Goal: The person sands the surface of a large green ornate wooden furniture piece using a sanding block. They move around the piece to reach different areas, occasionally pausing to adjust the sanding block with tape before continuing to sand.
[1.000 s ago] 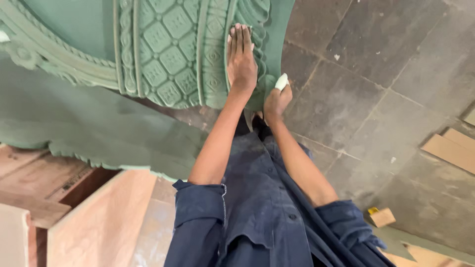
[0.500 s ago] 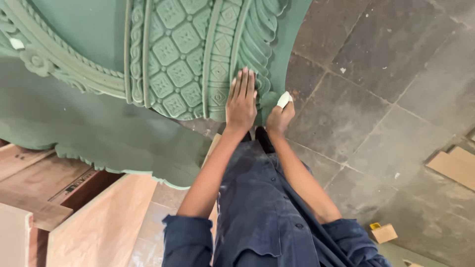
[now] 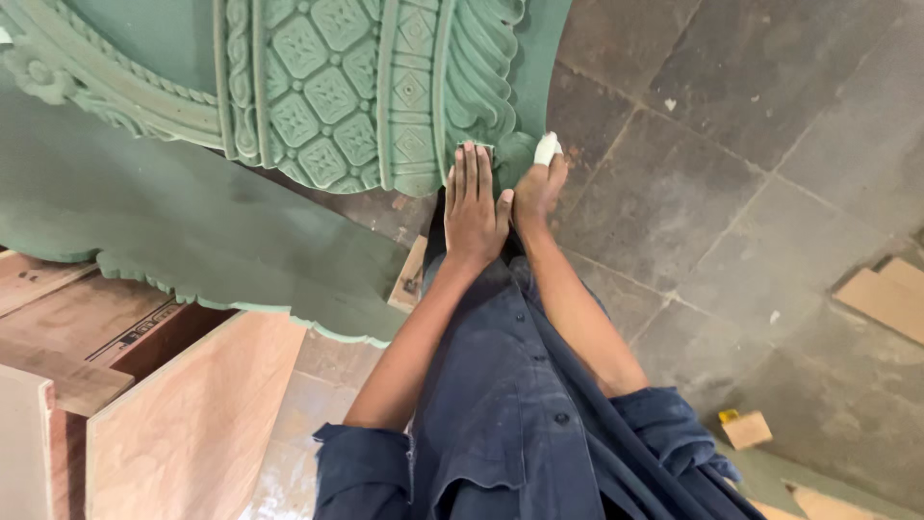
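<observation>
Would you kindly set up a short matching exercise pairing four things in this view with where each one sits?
Things:
1. left hand
2. right hand
3. small yellowish wooden block
4. pale plywood sheet

Places:
A. lower left, leaning beside brown boards
B. flat on the green carved wooden panel, fingers straight
C. on the grey stone floor, lower right
D. at the panel's edge, white wrap on one finger

Pairs: 1-B, 2-D, 3-C, 4-A

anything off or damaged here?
One oddity: the right hand has a white wrap on one fingertip, at the green carved panel edge. Wood offcuts lie loose on the stone floor. No damage shows on the carving.
</observation>
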